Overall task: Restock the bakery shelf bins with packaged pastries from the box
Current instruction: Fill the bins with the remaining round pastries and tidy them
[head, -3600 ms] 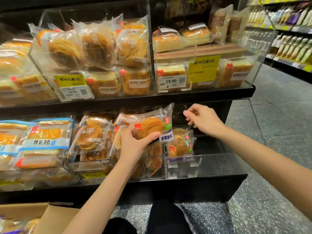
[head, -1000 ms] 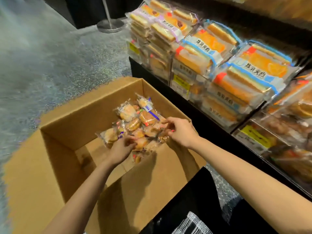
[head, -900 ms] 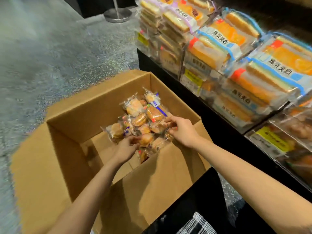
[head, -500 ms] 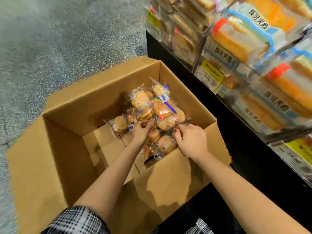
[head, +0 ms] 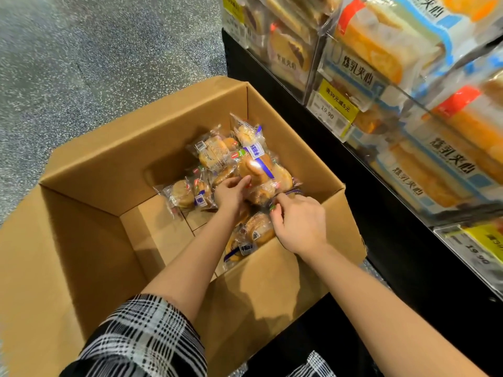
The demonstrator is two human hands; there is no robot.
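Head view: both hands down in the cardboard box [head: 114, 148] on the floor beside the bakery shelf bins [head: 402, 110]. Packaged pastries [head: 245, 164] heaped against the box's shelf-side wall, directly ahead of the fingers. Left hand [head: 231, 193] rests on the pile, fingers loosely bent over one wrapper, a firm hold not confirmed. Right hand [head: 299, 221] pinches a wrapper edge at the pile's near side. Right hand sits nearer the shelf, so the lift likely goes up and rightward
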